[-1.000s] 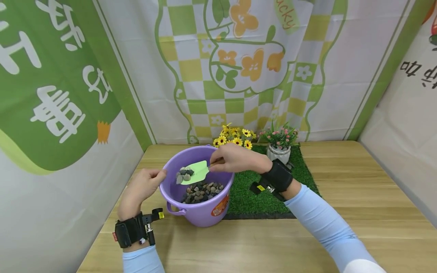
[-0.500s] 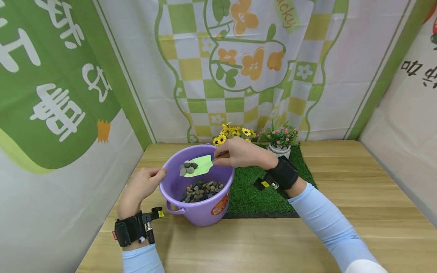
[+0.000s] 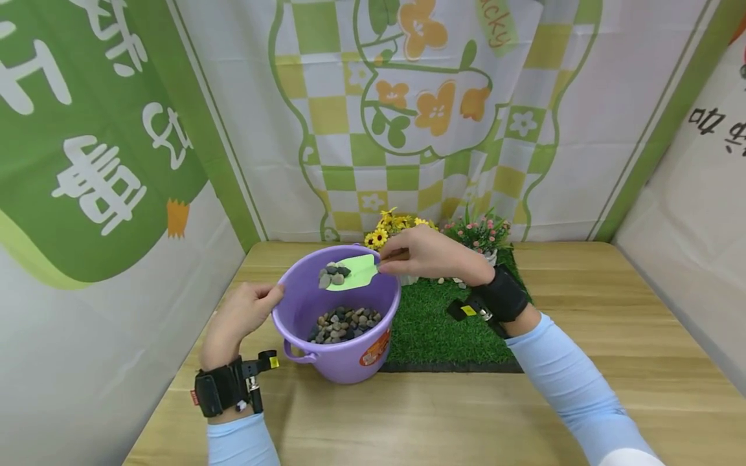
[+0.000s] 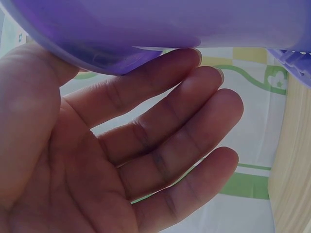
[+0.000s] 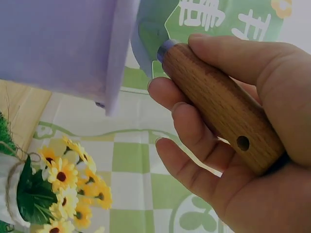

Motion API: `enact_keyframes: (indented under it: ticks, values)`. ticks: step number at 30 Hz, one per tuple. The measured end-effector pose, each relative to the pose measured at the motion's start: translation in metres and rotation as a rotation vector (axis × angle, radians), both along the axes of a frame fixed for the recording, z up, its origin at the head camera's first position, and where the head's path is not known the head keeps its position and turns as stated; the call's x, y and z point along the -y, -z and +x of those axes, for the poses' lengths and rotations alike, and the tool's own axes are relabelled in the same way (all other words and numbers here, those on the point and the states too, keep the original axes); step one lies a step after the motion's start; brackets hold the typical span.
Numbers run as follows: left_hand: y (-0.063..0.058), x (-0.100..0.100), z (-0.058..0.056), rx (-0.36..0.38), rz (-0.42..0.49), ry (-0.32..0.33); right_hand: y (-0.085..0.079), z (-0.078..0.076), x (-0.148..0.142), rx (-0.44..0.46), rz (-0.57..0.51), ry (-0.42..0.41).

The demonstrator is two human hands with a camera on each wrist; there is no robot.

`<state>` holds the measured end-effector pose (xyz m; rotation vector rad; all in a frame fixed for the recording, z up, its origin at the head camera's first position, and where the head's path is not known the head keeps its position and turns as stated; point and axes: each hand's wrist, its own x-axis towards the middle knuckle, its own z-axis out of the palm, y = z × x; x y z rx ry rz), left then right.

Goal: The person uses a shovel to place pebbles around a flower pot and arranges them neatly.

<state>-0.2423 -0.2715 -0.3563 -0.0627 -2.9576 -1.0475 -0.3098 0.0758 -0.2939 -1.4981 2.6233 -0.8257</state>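
Note:
A purple bucket [image 3: 340, 367] stands on the table with grey and brown pebbles [image 3: 345, 325] in its bottom. My left hand [image 3: 241, 317] holds its left rim between thumb and fingers; in the left wrist view the index finger [image 4: 141, 85] lies along the bucket's outer wall, the other fingers spread below. My right hand [image 3: 434, 254] grips the wooden handle [image 5: 218, 104] of a garden trowel, its light green blade [image 3: 362, 270] held over the bucket's mouth. Several stones [image 3: 333, 275] lie at the blade's tip. The handle's far end rests against the palm.
A green artificial grass mat [image 3: 449, 333] lies right of the bucket on the wooden table [image 3: 588, 310]. Yellow flowers [image 3: 380, 237] and a pot of pink flowers [image 3: 479, 234] stand at the back, near a few pale pebbles [image 3: 456, 282]. Printed curtains [image 3: 326, 116] enclose the table.
My right hand has lifted the trowel and its stones up and to the right, towards the bucket's right rim. My left hand stays at the left rim.

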Motion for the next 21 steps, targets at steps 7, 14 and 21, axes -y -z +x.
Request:
enact_keyframes:
  ticks: [7, 14, 21]
  values:
    - [0.0, 0.002, 0.002, -0.017, 0.009, 0.01, -0.005, 0.0, -0.013, -0.025, -0.017, 0.035]
    - [0.001, 0.003, 0.002, -0.016, 0.011, 0.014, -0.007, -0.001, -0.029, -0.045, -0.02, 0.085]
    - [0.002, 0.003, 0.001, -0.027, 0.016, 0.022, -0.004, 0.0, -0.049, -0.051, -0.02, 0.165]
